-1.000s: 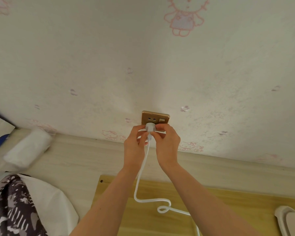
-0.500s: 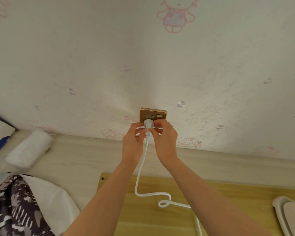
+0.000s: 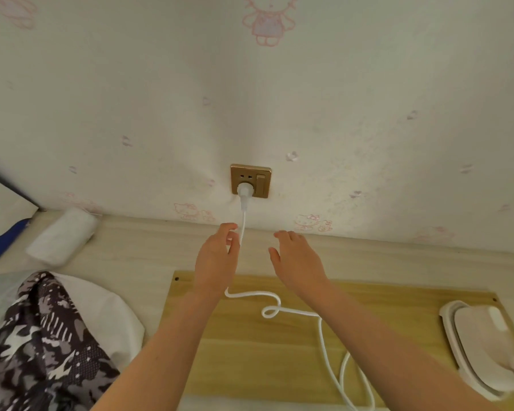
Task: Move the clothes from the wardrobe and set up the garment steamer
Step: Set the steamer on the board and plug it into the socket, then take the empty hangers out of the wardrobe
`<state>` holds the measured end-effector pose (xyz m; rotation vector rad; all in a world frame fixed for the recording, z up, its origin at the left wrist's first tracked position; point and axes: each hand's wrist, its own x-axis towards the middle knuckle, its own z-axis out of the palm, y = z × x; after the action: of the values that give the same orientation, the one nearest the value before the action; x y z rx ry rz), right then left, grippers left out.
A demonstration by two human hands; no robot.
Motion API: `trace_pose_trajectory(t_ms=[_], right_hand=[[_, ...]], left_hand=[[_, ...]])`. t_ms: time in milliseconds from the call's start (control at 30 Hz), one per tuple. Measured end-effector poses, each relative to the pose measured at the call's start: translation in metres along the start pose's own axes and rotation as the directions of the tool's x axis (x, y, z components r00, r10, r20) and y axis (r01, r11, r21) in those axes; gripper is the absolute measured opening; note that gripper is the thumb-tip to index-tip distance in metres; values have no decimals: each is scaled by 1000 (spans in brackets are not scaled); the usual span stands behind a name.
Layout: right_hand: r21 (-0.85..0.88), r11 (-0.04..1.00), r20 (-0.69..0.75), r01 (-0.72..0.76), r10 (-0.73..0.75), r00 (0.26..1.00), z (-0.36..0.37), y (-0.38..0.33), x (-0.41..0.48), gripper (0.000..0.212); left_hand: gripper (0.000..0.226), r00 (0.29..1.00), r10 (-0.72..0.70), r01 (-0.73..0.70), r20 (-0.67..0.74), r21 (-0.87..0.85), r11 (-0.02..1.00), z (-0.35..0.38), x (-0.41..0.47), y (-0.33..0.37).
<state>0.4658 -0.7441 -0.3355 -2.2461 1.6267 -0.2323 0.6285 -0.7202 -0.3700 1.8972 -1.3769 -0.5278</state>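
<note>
Look first at the white plug (image 3: 244,189), seated in the lower holes of the gold socket (image 3: 247,172) on the wall, flush as far as can be judged. Find the left hand (image 3: 217,259) just below it, fingers loosely curled beside the hanging cord (image 3: 243,216), gripping nothing; contact with the cord impossible to tell. Find the right hand (image 3: 297,259) a little to the right, fingers relaxed and slightly spread, holding nothing. Judge the plugging-in as nearly done. To finish well, press once on the face of the plug to confirm a firm seat. Then check the rocker switch (image 3: 261,180) on the right of the same plate and flip it if off; position unreadable from here. Trace the cord down across the wooden board (image 3: 235,366) to the steamer (image 3: 481,342) lying at the right edge. Smooth out the small loop and the larger coil so as not to snag or tug the plug. Keep the slack away from the camouflage garment (image 3: 42,336) at the left. Set the steamer down stably before heating.
</note>
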Motion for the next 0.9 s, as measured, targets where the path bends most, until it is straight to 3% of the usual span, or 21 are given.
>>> trace_pose_trajectory(t_ms=[167,467,600,900], right_hand=[[-115,991,48,63,-58,997,4,32,-59,40],[-154,985,19,72,-70,997,10,100,-198,32],[-143,987,54,78,-70,996,13,130,-263,31],[-109,993,112,-46,58,992,22,163,-388,41]], left_hand=[[30,995,93,-95,20,159,983,7,-69,12],[34,988,75,-98,134,174,980,50,-225,45],[36,958,220,-266,185,278,923,74,-288,58],[32,940,272,-328,208,323,888,98,-394,88]])
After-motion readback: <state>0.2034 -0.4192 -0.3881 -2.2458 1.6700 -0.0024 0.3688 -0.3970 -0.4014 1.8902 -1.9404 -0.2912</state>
